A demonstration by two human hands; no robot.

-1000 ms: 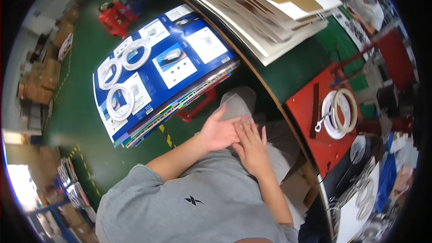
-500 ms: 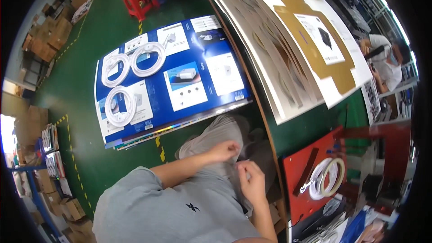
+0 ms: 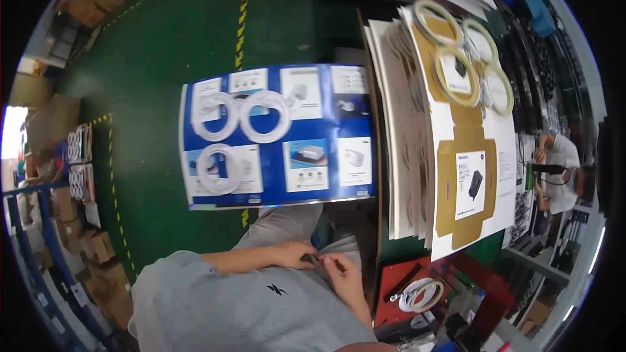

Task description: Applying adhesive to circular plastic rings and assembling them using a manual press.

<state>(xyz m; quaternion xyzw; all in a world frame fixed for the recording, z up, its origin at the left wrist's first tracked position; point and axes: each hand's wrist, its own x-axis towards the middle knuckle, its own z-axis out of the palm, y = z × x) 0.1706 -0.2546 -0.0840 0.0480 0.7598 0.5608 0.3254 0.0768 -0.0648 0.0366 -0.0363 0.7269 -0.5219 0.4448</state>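
In front of my shirt both hands are drawn close together, near my lap. My left hand (image 3: 293, 255) is closed, with something small and dark at its fingertips, too small to name. Fingers bent in a pinch, my right hand (image 3: 344, 275) sits just beside it, by the same small thing. Beyond my lap lies a stack of blue printed sheets (image 3: 272, 178) with pictures of chargers. Three white rings of coiled strip, a left one (image 3: 198, 119), a right one (image 3: 285, 119) and a nearer one (image 3: 203, 173), rest on its left half.
To the right stands a tall stack of card sheets (image 3: 401, 156), topped by a brown box blank (image 3: 450, 203) and several cream tape rolls (image 3: 438, 85). A red board (image 3: 386, 287) holds more rings. Another person (image 3: 562, 173) works at far right.
My view has swung, so the blue sheets now lie straighter and the card stack shows more fully. My hands have come closer together, the left one lower and nearer my shirt.
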